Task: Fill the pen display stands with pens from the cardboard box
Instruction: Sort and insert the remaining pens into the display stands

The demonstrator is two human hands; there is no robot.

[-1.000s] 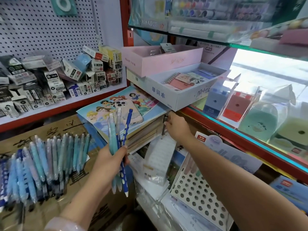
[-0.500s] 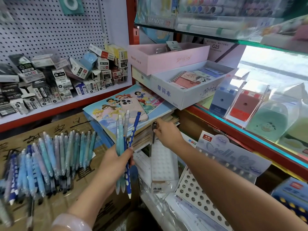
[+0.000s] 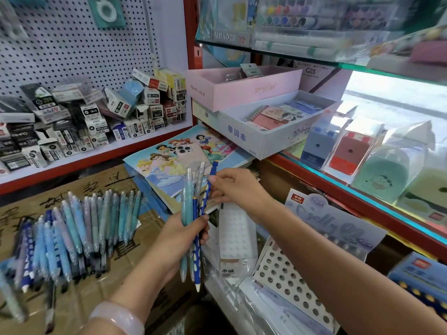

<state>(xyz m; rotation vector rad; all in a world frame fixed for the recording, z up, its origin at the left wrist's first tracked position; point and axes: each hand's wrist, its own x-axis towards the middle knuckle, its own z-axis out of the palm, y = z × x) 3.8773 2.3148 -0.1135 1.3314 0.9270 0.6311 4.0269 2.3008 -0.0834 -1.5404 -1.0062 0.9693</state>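
In the head view, a small bunch of pens (image 3: pixel 193 221) is gripped upright in the left hand (image 3: pixel 180 240), whose fingers are curled round the barrels near the middle. About five pens can be counted in the bunch: pale teal and grey ones, plus two dark blue spotted ones. The upper end of one spotted pen (image 3: pixel 207 189) is pinched by the right hand (image 3: pixel 235 187) between thumb and fingers, apparently so that it can be drawn out of the bunch.

A loose row of pens (image 3: pixel 70 235), blue, teal and lilac, is laid on top of the cardboard box (image 3: pixel 101 187) at the left; roughly thirty are there, though blur prevents an exact count. One pen display stand (image 3: pixel 292 281), a white perforated panel under a pale blue header card, is seen tilted at lower right beneath the right forearm, and its holes appear mostly unfilled. A second blue stand (image 3: pixel 420 279) is partly visible at the right edge.

The pens are judged to be light, stiff and smooth-bodied, so a bunch could slip if held loosely. Each is best taken singly by the upper barrel, leaving the tip free to be guided into a hole. The stand looks thin and could shift if pressed.
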